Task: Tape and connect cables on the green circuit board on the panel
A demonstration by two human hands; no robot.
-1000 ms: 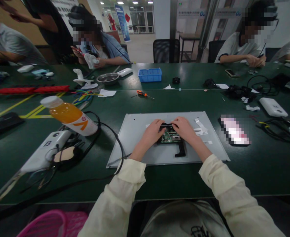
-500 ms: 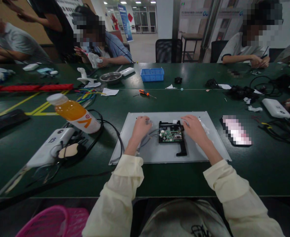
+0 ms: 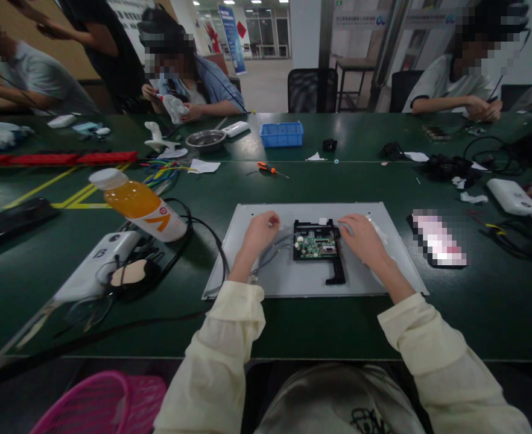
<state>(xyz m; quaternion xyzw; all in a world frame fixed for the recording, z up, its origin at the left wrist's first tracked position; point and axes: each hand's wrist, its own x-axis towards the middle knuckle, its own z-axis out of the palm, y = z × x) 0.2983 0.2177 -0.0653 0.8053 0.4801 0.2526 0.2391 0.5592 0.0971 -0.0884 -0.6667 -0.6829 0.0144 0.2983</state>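
On a grey-white board [image 3: 272,288] lies a black plastic frame [image 3: 335,271] with a green circuit board [image 3: 312,247] in it. Grey cables [image 3: 268,258] run from the circuit board's left side towards my left wrist. My left hand [image 3: 260,232] is over the board, left of the frame, its fingers curled together in a pinch; whatever is between them is too small to tell. At the frame's upper right edge is my right hand [image 3: 363,238], fingers bent and fingertips close against the frame; what they grip is hidden. Clear plastic [image 3: 377,228] lies behind my right hand.
A juice bottle [image 3: 142,208] leans over a white device [image 3: 96,265] and black cables at left. A phone [image 3: 438,238] lies to the right. Further back are an orange screwdriver [image 3: 268,169], a blue basket [image 3: 281,135] and a metal bowl [image 3: 205,140]. Several people sit around.
The whole view has shifted slightly. My left fingers have curled in a little more. The frame and circuit board stay in place on the grey-white board.
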